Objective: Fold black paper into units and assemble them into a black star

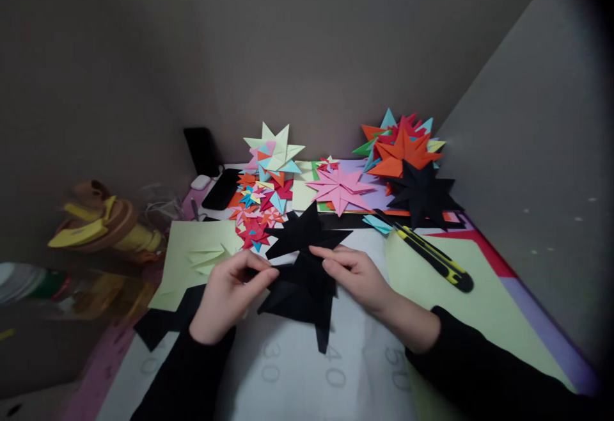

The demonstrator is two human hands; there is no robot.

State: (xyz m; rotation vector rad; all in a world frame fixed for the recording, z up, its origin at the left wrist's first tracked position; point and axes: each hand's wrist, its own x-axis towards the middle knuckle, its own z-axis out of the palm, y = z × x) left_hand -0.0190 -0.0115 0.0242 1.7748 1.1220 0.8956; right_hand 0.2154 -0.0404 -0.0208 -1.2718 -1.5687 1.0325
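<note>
A black folded paper star [303, 267] lies on the white cutting mat [297, 370] in front of me. My left hand [229, 296] pinches its left side between thumb and fingers. My right hand [355, 275] grips the star's middle from the right, fingers curled over the paper. Both sleeves are black.
Several finished paper stars lie behind: a pale green one [275, 148], a pink one [339, 189], an orange one [401, 152], a black one [423, 194]. A yellow-black utility knife [434, 258] rests on pale green paper [480, 306] at right. A phone [221, 189] lies at back left.
</note>
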